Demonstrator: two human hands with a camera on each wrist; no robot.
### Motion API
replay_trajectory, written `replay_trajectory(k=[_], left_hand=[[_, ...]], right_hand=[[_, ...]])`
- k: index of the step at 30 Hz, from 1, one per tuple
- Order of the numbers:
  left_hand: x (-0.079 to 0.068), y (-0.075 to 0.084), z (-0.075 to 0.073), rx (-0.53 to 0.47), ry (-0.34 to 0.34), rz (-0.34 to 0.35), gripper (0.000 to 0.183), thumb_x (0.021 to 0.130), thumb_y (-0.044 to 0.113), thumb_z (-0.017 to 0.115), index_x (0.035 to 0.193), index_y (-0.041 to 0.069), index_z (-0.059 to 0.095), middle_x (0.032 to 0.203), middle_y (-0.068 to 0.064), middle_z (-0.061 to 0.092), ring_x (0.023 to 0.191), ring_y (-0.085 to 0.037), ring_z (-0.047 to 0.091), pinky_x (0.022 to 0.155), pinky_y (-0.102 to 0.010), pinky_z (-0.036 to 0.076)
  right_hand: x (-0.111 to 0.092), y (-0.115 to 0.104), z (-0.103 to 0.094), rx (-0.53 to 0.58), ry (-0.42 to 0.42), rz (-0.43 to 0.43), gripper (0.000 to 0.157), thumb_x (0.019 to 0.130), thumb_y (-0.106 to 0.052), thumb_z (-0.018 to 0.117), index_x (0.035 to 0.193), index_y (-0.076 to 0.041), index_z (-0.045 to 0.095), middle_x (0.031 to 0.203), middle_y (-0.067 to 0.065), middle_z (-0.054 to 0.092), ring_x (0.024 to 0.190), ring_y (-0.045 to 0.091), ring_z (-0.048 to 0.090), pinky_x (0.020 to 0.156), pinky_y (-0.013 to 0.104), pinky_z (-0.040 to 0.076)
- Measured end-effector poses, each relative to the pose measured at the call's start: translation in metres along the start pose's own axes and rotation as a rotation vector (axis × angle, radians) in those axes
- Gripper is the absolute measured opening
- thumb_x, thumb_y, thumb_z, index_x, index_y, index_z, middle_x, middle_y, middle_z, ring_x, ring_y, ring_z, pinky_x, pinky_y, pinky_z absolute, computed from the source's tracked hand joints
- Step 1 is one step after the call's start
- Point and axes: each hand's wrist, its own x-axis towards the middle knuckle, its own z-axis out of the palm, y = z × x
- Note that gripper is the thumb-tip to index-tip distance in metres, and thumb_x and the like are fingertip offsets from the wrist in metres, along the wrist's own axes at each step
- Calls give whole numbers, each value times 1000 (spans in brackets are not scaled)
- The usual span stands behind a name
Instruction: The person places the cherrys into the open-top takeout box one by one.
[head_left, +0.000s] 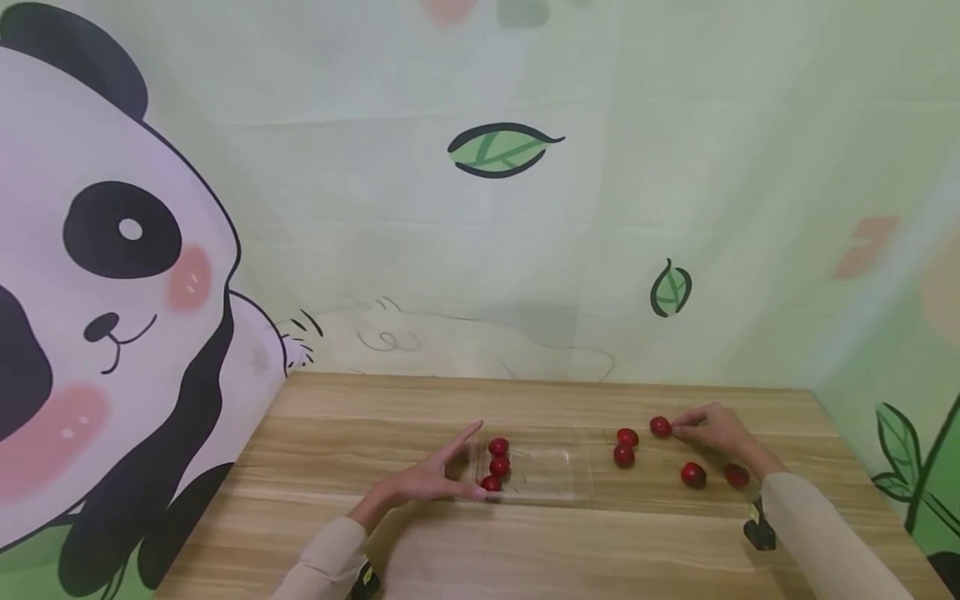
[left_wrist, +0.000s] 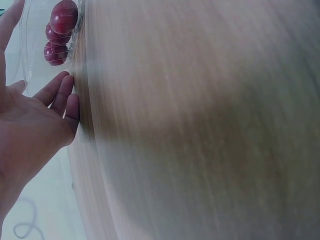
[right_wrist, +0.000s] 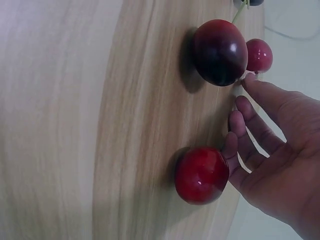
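Three red cherries [head_left: 499,466] lie in a row at the left end of a clear plastic box [head_left: 570,498]. My left hand [head_left: 427,479] is at that end with thumb and fingers spread about it; in the left wrist view its fingertips [left_wrist: 66,82] touch or nearly touch the box. At the back right, my right hand [head_left: 716,433] pinches a red cherry [head_left: 661,427] by its right side. The right wrist view shows this held cherry [right_wrist: 259,56] partly behind a dark cherry [right_wrist: 220,52]. Below my right hand is another red cherry [right_wrist: 202,175].
Two cherries [head_left: 625,447] sit close together on the wooden table [head_left: 525,550], right of the box. A dark red cherry [head_left: 693,475] and a partly covered cherry [head_left: 737,476] lie nearer my right sleeve. A printed cloth [head_left: 360,167] with a panda hangs behind the table.
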Motion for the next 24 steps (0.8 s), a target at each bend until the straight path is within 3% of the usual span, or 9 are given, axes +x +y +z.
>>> replay_trajectory(k=[5,13,24], left_hand=[[-1,1,-1,7,4,-11,112,84,45,82,165,33,6,168,-21,23,156,-43,21,118,-75,19],[-1,3,-1,5,-1,-9,111,85,44,82,166,32,7,168,-21,24,156,-42,21,119,-73,19],[0,5,-1,-12,-8,-9,109,86,41,82,166,32,9,168,-22,24,156,-41,21,120,-71,20]], right_hand=[[-1,-3,0,-5,8,-19,23,95,-21,71,105,0,78,109,21,77,99,32,69,88,49,55],[-2,-6,1,61,-7,26,31,97,-22,69,114,4,74,111,23,75,86,21,62,71,27,52],[-5,-13,-3,149,-51,73,32,100,-20,66,119,5,71,110,20,74,90,21,64,77,33,57]])
